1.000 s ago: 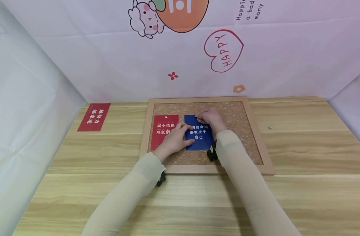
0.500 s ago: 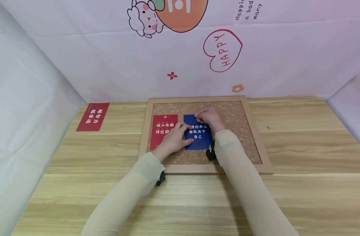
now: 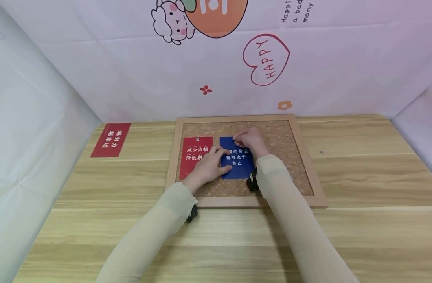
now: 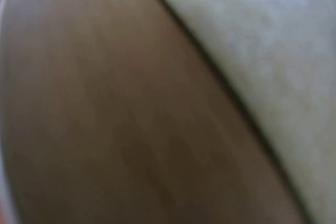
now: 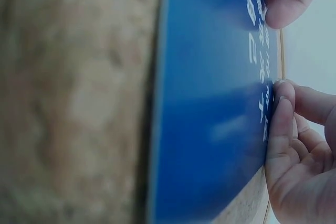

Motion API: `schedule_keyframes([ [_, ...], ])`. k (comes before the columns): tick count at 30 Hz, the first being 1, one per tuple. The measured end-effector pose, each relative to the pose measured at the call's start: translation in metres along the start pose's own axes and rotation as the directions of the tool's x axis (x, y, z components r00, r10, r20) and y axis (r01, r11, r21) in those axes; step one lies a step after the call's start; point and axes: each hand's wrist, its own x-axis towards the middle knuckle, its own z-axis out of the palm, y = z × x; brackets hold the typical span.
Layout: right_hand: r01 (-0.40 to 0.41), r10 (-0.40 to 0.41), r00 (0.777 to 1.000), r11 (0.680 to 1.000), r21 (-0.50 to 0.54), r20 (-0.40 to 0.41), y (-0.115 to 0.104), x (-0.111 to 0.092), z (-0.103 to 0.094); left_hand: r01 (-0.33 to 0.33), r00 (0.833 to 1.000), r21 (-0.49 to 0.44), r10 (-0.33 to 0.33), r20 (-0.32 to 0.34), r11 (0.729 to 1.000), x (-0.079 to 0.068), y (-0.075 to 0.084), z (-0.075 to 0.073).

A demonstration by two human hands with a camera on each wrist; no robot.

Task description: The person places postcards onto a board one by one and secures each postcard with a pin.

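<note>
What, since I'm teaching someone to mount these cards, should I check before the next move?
1. Blue card beside red card on corkboard: ok.
2. Left grip on blue card's left side: ok, touching it.
3. Right grip at blue card's top edge: ok, pinching something small, probably a pin.
4. Blue card fastened: cannot tell; right grip covers the spot.
5. Red card's silver pin in place: ok, at its top edge.

You have two hands (image 3: pixel 208 165) (image 3: pixel 252 141), one corkboard (image 3: pixel 286 147) and one blue card (image 3: pixel 238 171) mid-frame, two red cards (image 3: pixel 111 140) (image 3: pixel 188 162), at least two pins (image 3: pixel 197 139) (image 3: pixel 321 151)
</note>
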Motion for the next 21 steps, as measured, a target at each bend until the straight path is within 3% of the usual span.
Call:
schedule_keyframes([
  [21, 0.010, -0.010, 1.000, 0.999, -0.040, -0.012, 0.0005, 0.0013, 0.0014, 0.003, 1.000, -0.001, -0.003, 0.004, 1.000, 0.0011, -0.0004, 0.0005],
])
